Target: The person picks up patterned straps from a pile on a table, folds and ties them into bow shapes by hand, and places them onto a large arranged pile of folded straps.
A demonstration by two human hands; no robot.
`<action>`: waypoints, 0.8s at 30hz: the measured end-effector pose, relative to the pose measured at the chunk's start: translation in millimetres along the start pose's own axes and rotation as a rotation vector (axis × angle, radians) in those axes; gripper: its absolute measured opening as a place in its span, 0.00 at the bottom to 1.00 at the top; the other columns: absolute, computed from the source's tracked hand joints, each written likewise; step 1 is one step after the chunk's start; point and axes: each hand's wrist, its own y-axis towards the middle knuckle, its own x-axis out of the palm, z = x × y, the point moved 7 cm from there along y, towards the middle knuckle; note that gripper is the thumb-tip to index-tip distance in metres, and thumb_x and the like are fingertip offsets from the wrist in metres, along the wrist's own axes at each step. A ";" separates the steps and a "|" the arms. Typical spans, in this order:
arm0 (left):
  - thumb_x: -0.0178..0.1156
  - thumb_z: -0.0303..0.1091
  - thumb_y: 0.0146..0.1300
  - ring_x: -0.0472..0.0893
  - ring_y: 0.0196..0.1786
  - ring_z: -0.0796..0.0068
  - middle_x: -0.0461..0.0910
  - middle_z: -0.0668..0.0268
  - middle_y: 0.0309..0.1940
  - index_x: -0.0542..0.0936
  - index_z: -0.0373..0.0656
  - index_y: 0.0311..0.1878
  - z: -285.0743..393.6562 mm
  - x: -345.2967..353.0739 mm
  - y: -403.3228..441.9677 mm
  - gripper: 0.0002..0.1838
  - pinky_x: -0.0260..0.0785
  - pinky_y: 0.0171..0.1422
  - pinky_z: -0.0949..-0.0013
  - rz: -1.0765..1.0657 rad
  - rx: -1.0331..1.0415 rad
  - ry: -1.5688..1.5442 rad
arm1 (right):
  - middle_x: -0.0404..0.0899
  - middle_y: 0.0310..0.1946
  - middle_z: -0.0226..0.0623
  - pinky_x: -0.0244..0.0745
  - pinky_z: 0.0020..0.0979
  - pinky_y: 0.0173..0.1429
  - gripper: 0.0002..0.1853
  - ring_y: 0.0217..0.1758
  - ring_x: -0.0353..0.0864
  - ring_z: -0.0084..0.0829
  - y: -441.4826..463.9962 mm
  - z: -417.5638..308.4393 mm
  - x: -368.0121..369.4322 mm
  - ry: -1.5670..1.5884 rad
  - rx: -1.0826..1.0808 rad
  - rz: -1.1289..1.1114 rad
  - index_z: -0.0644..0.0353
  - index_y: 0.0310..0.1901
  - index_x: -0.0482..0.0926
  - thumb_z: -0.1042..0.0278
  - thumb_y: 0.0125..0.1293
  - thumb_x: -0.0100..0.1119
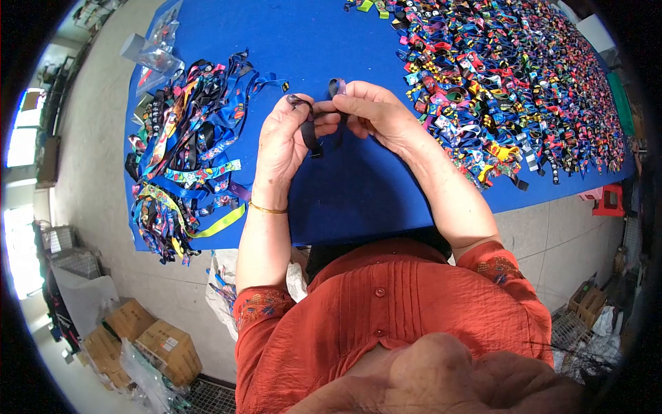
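Both my hands hold a dark, patterned strap (pixel 309 131) above the blue table, near its front edge. My left hand (pixel 281 134) is closed on one part of it, and a short dark end hangs below the fingers. My right hand (pixel 376 114) pinches a looped part of the strap between thumb and fingers, a little to the right. The fingers of the two hands nearly meet. Left of my left hand lies a loose pile of colourful printed straps (pixel 196 138), a lime-green one (pixel 224 222) sticking out towards me.
Rows of folded, looped straps (pixel 489 83) cover the right side of the blue table (pixel 296 41). A clear plastic container (pixel 158 58) stands at the back left. Cardboard boxes (pixel 169 348) sit on the floor at left, a red stool (pixel 608 200) at right.
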 end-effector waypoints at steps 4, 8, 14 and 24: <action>0.51 0.30 0.78 0.89 0.44 0.54 0.83 0.40 0.51 0.72 0.35 0.53 0.8 -0.7 -0.9 0.09 0.86 0.48 0.61 0.001 -0.002 0.033 | 0.81 0.28 0.25 0.60 0.19 0.26 0.09 0.24 0.70 0.14 -3.7 -7.0 1.8 0.090 -0.002 0.036 0.57 0.40 0.84 0.60 0.70 0.68; 0.51 0.30 0.78 0.89 0.41 0.55 0.83 0.41 0.50 0.73 0.36 0.54 4.5 -2.2 -1.2 0.09 0.86 0.40 0.63 -0.033 0.024 -0.043 | 0.81 0.27 0.25 0.60 0.20 0.24 0.10 0.23 0.70 0.14 -1.8 -3.3 -1.2 0.031 0.020 0.048 0.59 0.39 0.83 0.60 0.69 0.69; 0.52 0.33 0.79 0.88 0.37 0.61 0.84 0.44 0.48 0.74 0.37 0.55 0.6 -5.6 -0.6 0.11 0.84 0.36 0.66 -0.079 0.017 -0.109 | 0.80 0.25 0.25 0.59 0.21 0.21 0.10 0.20 0.69 0.15 3.1 7.6 -3.9 -0.052 0.055 0.061 0.59 0.35 0.83 0.61 0.68 0.69; 0.57 0.30 0.76 0.86 0.38 0.66 0.85 0.47 0.45 0.76 0.33 0.56 0.0 -2.4 -1.2 0.12 0.84 0.41 0.67 0.013 -0.011 -0.052 | 0.78 0.25 0.24 0.62 0.20 0.24 0.11 0.22 0.70 0.14 -0.1 -0.6 -1.9 -0.129 -0.012 0.127 0.60 0.37 0.83 0.61 0.69 0.68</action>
